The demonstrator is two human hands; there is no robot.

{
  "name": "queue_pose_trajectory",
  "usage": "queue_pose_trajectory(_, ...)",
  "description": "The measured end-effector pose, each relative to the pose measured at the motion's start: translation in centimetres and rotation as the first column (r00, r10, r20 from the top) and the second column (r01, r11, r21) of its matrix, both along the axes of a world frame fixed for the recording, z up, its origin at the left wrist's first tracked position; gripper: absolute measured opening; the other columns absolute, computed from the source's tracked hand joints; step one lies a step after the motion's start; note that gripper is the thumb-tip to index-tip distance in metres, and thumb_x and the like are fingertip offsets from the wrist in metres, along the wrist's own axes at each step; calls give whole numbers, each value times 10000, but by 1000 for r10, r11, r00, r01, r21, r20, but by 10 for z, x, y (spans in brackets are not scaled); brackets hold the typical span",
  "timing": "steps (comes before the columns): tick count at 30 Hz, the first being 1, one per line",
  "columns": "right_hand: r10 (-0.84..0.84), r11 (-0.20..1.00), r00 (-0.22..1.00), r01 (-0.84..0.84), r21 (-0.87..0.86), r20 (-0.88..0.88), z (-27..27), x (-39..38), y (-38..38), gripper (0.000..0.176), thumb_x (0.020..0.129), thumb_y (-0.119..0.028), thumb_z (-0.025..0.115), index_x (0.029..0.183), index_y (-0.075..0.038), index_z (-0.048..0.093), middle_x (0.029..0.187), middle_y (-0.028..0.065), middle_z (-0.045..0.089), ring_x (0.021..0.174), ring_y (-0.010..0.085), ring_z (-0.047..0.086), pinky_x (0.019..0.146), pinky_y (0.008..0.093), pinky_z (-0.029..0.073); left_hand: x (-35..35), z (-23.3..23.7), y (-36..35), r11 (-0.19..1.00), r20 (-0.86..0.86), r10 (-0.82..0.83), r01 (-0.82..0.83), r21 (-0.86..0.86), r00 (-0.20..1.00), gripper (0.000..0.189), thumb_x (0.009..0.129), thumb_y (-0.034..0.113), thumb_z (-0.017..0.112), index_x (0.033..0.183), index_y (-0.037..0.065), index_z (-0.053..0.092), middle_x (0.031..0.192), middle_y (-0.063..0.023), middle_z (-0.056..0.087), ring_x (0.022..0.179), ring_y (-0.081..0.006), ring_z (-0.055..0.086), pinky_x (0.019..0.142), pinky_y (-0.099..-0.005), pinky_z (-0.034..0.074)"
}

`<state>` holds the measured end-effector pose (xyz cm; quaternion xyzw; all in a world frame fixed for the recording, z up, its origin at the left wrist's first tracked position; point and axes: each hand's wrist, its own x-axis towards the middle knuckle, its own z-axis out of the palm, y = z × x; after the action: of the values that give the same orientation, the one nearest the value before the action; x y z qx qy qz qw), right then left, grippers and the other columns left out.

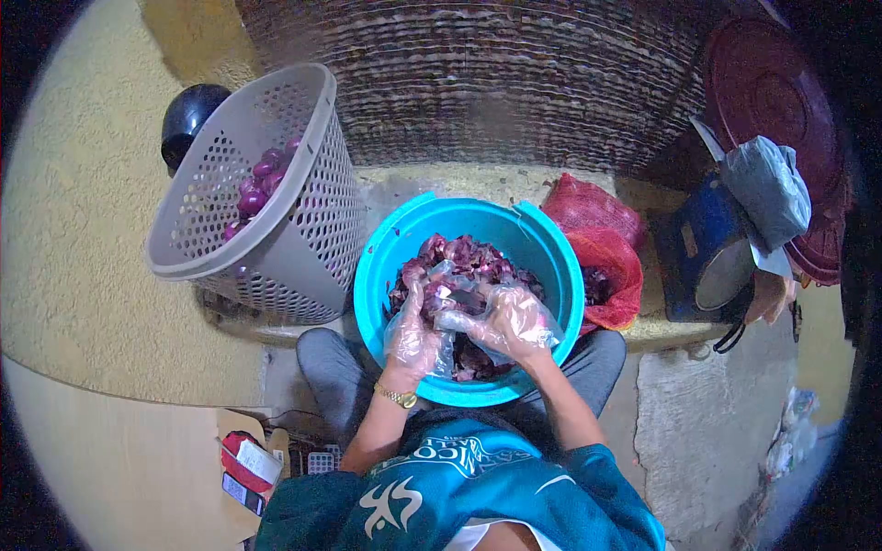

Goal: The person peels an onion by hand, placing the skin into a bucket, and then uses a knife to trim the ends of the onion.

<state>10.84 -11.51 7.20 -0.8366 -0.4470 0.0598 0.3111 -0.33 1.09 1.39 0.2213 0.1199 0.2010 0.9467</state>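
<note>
Both my hands wear clear plastic gloves and work close together over a turquoise tub [369, 298] between my knees. My left hand [418, 338] is closed around a red onion [441, 298], partly hidden by the fingers and glove. My right hand [516, 320] is closed, its thumb pointing towards the onion. A dark, flat, blade-like piece [469, 299], apparently a small knife, reaches from the right fingers to the onion; its handle is hidden. Beneath the hands, a heap of purple onion skins [473, 257] lies in the tub.
Left of the tub, a tilted grey perforated basket [317, 239] holds several peeled purple onions [262, 184]. A black rounded object [191, 119] is behind it. At right are a red mesh sack [597, 216], a blue container [698, 243] and a dark red lid [776, 101].
</note>
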Motion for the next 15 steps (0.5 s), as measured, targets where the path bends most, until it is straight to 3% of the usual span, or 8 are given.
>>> queue_pose_trajectory(4,-15,997,999,12,-75,-45,3,-1,0,605,736,-681,662,1064,-177,730,707,151,677,646,313,682,586,438,520,1,6,-4,998,-23,38,-37,47,999,458,997,384,501,1304,45,534,1189,-78,616,1025,-190,603,906,-350,503)
queue_pose_trajectory(7,-12,995,992,0,-104,-123,-2,0,2,552,766,-638,655,1048,-170,734,737,165,681,680,320,687,611,436,524,1,14,-6,997,-38,55,-53,58,998,450,1002,380,489,1308,53,533,1203,-83,611,1049,-194,595,927,-359,496)
queue_pose_trajectory(9,6,996,978,-24,-85,-210,-1,-1,2,510,783,-596,652,1035,-161,739,782,180,688,690,333,686,624,428,529,0,19,-7,997,-25,47,-46,64,999,452,1005,379,481,1312,51,531,1210,-85,608,1062,-198,591,937,-364,492)
queue_pose_trajectory(15,-8,1000,983,10,9,-182,-15,0,4,534,772,-593,663,1029,-130,738,788,194,688,719,349,690,640,440,526,0,11,-4,996,-22,28,-26,88,999,486,1006,400,466,1336,45,510,1250,-95,607,1126,-223,591,972,-381,488)
